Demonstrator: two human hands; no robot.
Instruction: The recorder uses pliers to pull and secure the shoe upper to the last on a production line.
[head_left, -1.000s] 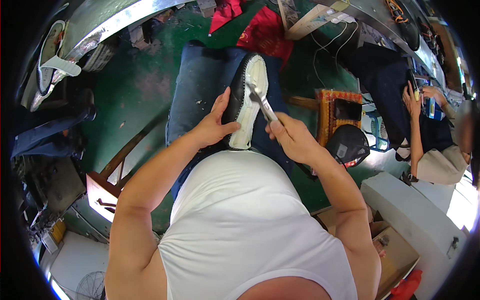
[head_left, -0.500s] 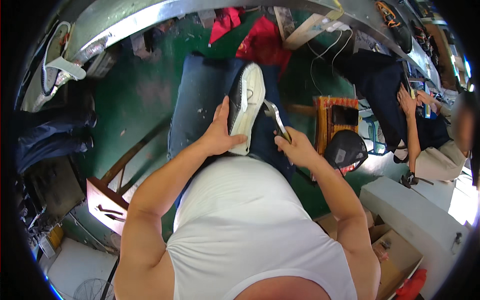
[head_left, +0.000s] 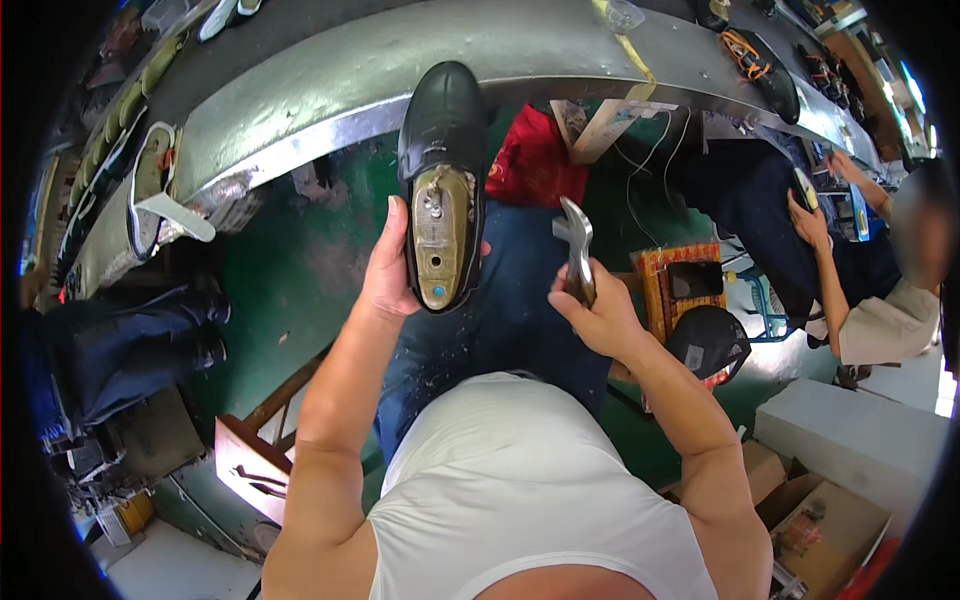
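Observation:
Upright in front of me, toe away, is a black leather shoe upper [head_left: 443, 110] stretched over a shoe last [head_left: 437, 255]. The last's olive-brown top, with a metal fitting and a dark hole, shows through the opening. My left hand [head_left: 392, 268] grips the heel end, thumb on the left side and fingertips showing on the right. The sole side faces down, out of sight. My right hand [head_left: 603, 312] is closed round the handles of metal lasting pliers [head_left: 577, 235]. Their curved head points away and stands apart from the shoe, above my right thigh.
A metal-edged workbench [head_left: 300, 125] curves across the far side, with the shoe's toe overlapping its edge in view. An unfinished shoe [head_left: 152, 190] sits at its left. Right are a black mesh cap [head_left: 708, 340] and a seated co-worker [head_left: 890, 310]. A cardboard box [head_left: 830, 530] stands lower right.
My left hand has lifted the shoe off my lap and turned it over, from white underside up to black upper up. The pliers have come away from its edge.

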